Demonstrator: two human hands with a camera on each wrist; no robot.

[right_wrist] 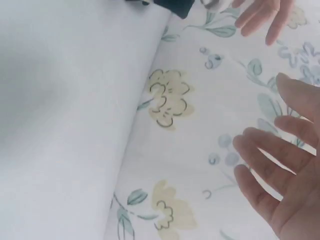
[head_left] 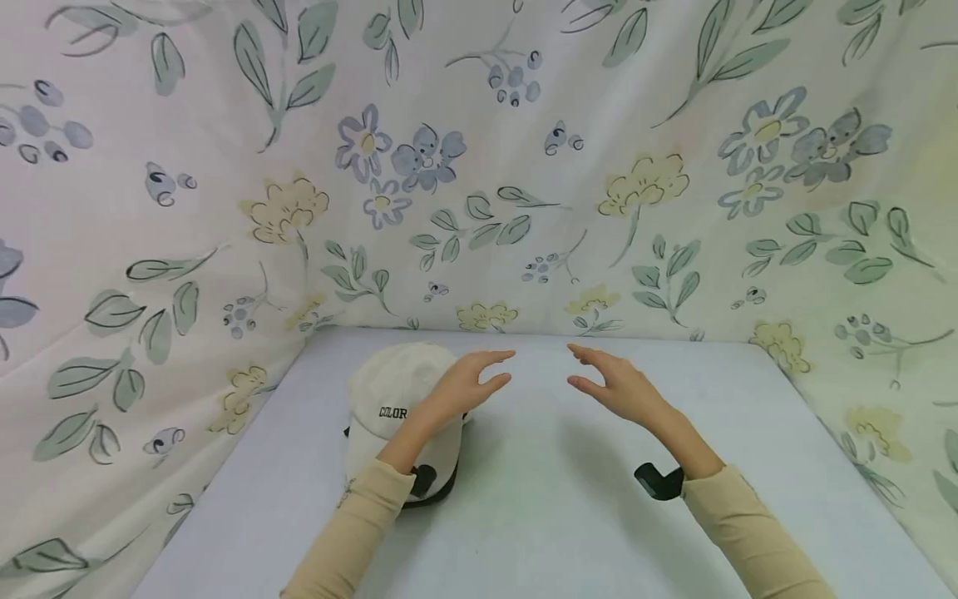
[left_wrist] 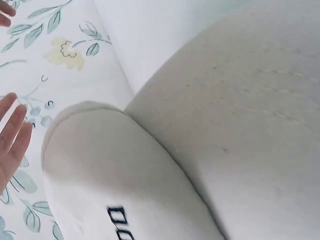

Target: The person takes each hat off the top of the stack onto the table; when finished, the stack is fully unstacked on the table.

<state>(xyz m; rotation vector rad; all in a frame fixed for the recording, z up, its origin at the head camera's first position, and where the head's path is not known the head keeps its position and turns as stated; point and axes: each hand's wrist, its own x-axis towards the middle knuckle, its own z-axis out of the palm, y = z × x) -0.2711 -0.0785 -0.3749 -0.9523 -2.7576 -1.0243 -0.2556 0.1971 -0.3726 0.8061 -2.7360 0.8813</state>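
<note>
A cream baseball cap (head_left: 389,383) with dark lettering on its front lies on the left part of the white table, its brim toward the person. In the head view my left hand (head_left: 466,384) hovers in front of the cap and hides part of the lettering; its fingers are extended and hold nothing. The cap (left_wrist: 115,165) fills much of the left wrist view, close to that wrist. Over the table's right half my right hand (head_left: 617,383) is raised, fingers relaxed and apart from the thumb. Nothing lies in the right hand (right_wrist: 290,170) in its wrist view either.
The white table (head_left: 524,516) extends under both arms. A floral cloth (head_left: 479,166) hangs behind it and along both sides. Dark wrist cameras, one by the left wrist (head_left: 423,480) and one by the right wrist (head_left: 659,481), sit below the hands.
</note>
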